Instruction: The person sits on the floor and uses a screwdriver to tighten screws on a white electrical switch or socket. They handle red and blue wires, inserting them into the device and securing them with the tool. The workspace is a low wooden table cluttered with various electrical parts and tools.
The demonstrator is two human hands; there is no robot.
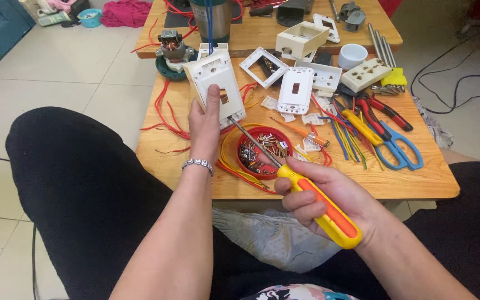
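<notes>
Item: white switch plate (216,83), rectangular, with a window cut in its middle, held upright above the near-left part of the low wooden table (418,178). The left hand (205,125) clamps it from below, thumb laid up its face.

Tool: screwdriver with yellow and orange handle (323,208), wrapped in the closed right hand (329,197). Its steel shaft runs up and left, the tip meeting the plate's lower right corner.

Just right of the plate's lower edge, under the shaft: red round dish (262,150) of loose screws and small metal parts.

Further right of the plate: a second white plate (295,86) lying flat, a square frame (263,66), a white multi-pin socket (366,74), red-handled pliers (387,114), blue-handled scissors (398,147), loose red, yellow and blue wires.

Above-left of the plate: small electric motor (171,47).

Progress, as judged: one corner fastening of the held plate is under work; whether a screw sits there cannot be told. Several plates and sockets lie separated and unwired.
</notes>
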